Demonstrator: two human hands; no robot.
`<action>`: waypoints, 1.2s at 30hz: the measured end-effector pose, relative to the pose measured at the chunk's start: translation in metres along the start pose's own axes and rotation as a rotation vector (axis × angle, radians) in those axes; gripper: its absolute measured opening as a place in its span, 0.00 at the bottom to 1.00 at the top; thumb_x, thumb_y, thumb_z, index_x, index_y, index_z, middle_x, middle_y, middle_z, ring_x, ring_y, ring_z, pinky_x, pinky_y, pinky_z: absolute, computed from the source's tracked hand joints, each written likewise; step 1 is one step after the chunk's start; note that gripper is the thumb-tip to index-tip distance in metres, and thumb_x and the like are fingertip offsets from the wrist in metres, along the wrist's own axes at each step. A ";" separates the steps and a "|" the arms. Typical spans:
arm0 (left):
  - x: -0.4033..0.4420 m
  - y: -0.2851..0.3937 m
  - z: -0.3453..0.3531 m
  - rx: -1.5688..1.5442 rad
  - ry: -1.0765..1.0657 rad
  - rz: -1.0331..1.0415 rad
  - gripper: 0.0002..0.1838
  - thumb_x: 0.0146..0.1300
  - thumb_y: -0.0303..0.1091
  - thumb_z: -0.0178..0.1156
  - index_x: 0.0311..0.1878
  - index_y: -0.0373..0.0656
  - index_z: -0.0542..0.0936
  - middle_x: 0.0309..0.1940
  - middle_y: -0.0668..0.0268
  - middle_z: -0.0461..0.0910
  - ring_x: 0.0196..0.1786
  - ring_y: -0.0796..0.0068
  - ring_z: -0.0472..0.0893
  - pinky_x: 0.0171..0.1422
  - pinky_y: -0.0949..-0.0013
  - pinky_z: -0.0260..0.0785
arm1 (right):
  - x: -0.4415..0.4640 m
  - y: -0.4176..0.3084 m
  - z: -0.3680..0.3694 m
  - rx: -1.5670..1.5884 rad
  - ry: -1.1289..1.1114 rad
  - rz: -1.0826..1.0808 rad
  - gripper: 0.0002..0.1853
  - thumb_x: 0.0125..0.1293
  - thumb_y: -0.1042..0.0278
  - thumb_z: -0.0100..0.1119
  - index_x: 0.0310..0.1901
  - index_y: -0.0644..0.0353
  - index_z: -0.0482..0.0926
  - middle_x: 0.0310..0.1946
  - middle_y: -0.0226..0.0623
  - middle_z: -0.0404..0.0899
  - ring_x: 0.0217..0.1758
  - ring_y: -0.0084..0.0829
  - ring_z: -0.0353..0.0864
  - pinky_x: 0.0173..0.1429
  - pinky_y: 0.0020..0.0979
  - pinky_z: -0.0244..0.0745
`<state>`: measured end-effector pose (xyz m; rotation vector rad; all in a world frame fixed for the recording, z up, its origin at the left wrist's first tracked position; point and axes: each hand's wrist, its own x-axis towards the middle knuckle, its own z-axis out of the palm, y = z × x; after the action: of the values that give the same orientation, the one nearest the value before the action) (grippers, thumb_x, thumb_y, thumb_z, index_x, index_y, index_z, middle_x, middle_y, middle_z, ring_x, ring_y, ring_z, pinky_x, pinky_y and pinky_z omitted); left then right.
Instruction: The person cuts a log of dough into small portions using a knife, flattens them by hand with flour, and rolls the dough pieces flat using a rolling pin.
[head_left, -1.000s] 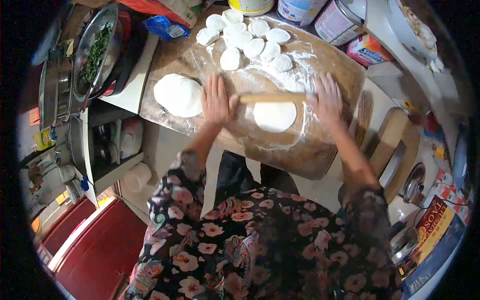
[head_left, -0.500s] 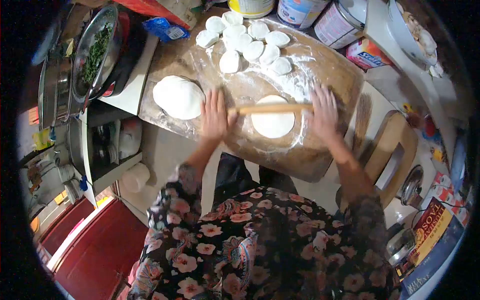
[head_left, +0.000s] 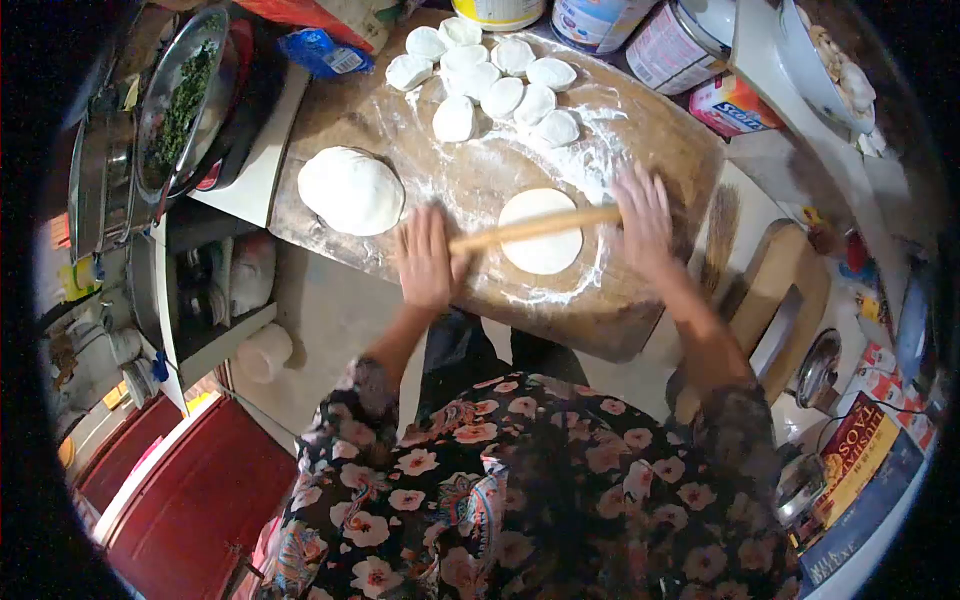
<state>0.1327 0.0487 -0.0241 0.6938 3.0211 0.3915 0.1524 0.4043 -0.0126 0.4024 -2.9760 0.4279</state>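
A thin wooden rolling pin [head_left: 535,230] lies slanted across a flat round of dough [head_left: 541,252] on the floured wooden board [head_left: 330,110]. My left hand [head_left: 425,262] rests over the pin's left end, fingers stretched out and palm down. Over the other end is my right hand [head_left: 645,222], its fingers also extended and slightly blurred. Neither hand wraps round the pin. A large smooth lump of dough [head_left: 351,191] sits just left of my left hand. Several small flat dough rounds [head_left: 502,97] are grouped at the back of the board, some overlapping.
A metal bowl of chopped greens [head_left: 185,110] stands at the left. Tins [head_left: 665,50] line the back edge. A brush [head_left: 720,235] and a wooden board with a slot [head_left: 770,300] lie at right. A white bowl [head_left: 850,100] is at upper right.
My left hand and the pin's left end have moved slightly toward me, so the pin slants more. My right hand has shifted only a little. The view has shifted slightly.
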 end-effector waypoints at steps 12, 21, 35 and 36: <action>-0.029 -0.008 -0.026 -0.101 -0.139 0.151 0.41 0.61 0.54 0.51 0.66 0.28 0.58 0.69 0.46 0.55 0.72 0.46 0.55 0.73 0.45 0.42 | -0.102 -0.081 0.003 0.027 0.003 0.225 0.31 0.53 0.59 0.62 0.59 0.58 0.69 0.61 0.43 0.66 0.64 0.46 0.65 0.64 0.45 0.61; 0.021 0.044 -0.035 -0.313 0.079 0.157 0.35 0.52 0.40 0.62 0.65 0.41 0.65 0.60 0.49 0.66 0.62 0.49 0.68 0.63 0.52 0.62 | -0.118 -0.094 0.006 0.254 0.221 0.576 0.19 0.54 0.66 0.63 0.48 0.60 0.75 0.47 0.43 0.72 0.48 0.47 0.74 0.52 0.42 0.72; 0.072 0.099 0.009 -0.305 -0.393 -0.438 0.14 0.51 0.38 0.57 0.41 0.47 0.77 0.35 0.51 0.81 0.40 0.50 0.81 0.44 0.52 0.73 | -0.114 -0.094 0.015 0.252 0.361 0.800 0.17 0.60 0.66 0.58 0.49 0.64 0.74 0.46 0.53 0.72 0.49 0.53 0.72 0.53 0.45 0.68; 0.071 0.099 0.011 -0.360 -0.399 -0.354 0.14 0.51 0.38 0.58 0.42 0.49 0.78 0.36 0.52 0.81 0.40 0.51 0.81 0.45 0.52 0.73 | -0.113 -0.093 0.016 0.258 0.354 0.812 0.16 0.60 0.66 0.59 0.48 0.64 0.74 0.45 0.54 0.72 0.48 0.53 0.72 0.53 0.45 0.68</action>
<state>0.1115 0.1683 -0.0076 0.1776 2.5262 0.6643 0.2853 0.3411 -0.0195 -0.8147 -2.6009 0.8412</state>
